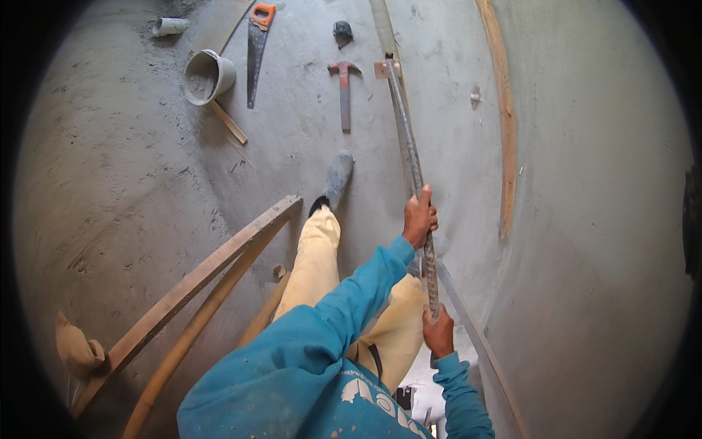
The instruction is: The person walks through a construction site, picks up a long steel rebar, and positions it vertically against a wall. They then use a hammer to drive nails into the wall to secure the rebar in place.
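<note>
A long ribbed steel bar (pixel 411 143) runs away from me, slightly to the left. Around its middle my left hand (pixel 420 217) is closed, thumb pointing up along the shaft. Nearer my body, my right hand (pixel 439 331) grips the lower end. The bar's far tip meets a small wooden block (pixel 382 69) on a narrow timber strip (pixel 383 25); whether it is wedged under the wood, I cannot tell. Left of the bar, a claw hammer (pixel 344 99) with red paint on its head lies on the grey floor.
A handsaw (pixel 257 51) with an orange handle lies beside a bucket (pixel 209 77) at the far left. A small dark object (pixel 342 31) sits beyond the hammer. Long timbers lie at right (pixel 504 110) and near left (pixel 197 282). My shoe (pixel 338 175) is ahead.
</note>
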A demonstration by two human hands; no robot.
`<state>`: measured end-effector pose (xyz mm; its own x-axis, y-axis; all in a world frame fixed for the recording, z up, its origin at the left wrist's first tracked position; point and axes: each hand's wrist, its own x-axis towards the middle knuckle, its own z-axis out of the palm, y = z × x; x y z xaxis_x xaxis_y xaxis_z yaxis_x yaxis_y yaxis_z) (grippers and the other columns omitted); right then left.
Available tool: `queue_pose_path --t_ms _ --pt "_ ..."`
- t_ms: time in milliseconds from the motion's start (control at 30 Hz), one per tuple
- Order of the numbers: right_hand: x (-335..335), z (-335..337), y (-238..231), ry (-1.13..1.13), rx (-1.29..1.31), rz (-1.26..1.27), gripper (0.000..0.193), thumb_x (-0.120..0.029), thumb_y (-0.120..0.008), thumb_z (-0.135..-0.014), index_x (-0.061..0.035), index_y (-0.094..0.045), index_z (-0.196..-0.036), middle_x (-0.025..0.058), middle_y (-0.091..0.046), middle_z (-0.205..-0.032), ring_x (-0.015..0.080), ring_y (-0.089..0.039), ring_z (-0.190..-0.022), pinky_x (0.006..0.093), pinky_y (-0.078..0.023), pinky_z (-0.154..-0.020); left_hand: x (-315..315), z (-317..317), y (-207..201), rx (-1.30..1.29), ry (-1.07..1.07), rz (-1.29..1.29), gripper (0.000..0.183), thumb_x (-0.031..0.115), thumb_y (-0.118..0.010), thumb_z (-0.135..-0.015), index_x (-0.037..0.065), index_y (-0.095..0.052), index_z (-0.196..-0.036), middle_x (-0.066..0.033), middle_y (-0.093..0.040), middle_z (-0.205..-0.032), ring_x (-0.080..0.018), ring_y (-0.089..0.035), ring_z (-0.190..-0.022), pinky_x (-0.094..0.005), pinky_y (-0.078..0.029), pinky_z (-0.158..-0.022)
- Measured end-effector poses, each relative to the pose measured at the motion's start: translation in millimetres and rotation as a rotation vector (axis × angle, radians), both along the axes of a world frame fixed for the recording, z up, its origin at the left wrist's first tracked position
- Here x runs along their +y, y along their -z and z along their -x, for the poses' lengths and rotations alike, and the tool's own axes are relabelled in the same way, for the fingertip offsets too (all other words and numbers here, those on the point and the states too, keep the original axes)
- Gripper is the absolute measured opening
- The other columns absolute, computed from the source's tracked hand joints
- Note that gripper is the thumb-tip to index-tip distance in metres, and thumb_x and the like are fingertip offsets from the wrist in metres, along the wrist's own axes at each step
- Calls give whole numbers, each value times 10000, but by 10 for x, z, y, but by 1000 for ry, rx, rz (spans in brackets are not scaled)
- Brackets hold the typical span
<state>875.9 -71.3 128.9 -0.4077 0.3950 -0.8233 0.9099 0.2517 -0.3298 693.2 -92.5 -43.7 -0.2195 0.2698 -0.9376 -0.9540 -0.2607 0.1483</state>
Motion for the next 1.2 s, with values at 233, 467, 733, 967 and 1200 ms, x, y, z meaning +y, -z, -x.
queue_pose_path --t_ms 233,467,733,967,1200 --pt "591 395 -582 88 -159 217 297 -241 -574 -932 42 -589 -1023 237 -657 -849 342 -668 -823 402 -495 -713 319 277 -384 7 -60 -58 432 485 -553 -920 79 -405 -903 -4 -420 -672 -95 -416 -499 -251 -380 -417" --pt "222 716 -840 48 -167 151 328 -268 -570 -935 46 -585 -1031 272 -641 -867 438 -632 -884 432 -487 -731 232 570 -750 52 112 199 453 361 -596 -908 -11 -407 -1087 -95 -498 -847 -139 -491 -570 -278 -423 -464" --pt "94 562 -795 809 -280 851 305 -361 -517 -980 -85 -493 -853 7 -423 -580 91 -444 -460 266 -398 -400 -36 525 -695 -133 78 77 434 393 -637 -895 41 -393 -964 13 -390 -586 -94 -360 -428 -275 -281 -360" --pt "220 494 -1024 907 -525 1041 406 -451 -482 -979 -137 -375 -743 -32 -277 -490 82 -267 -327 255 -261 -282 12 470 -644 -217 -100 -38 316 340 -597 -908 99 -394 -939 42 -341 -562 -73 -309 -405 -262 -247 -357" --pt "178 1029 -1391 569 -652 471 377 -352 -547 -954 -129 -382 -699 -18 -332 -491 98 -337 -345 285 -276 -292 19 503 -697 -269 -349 -336 191 247 -573 -897 155 -413 -849 80 -326 -556 -57 -297 -408 -237 -257 -359"
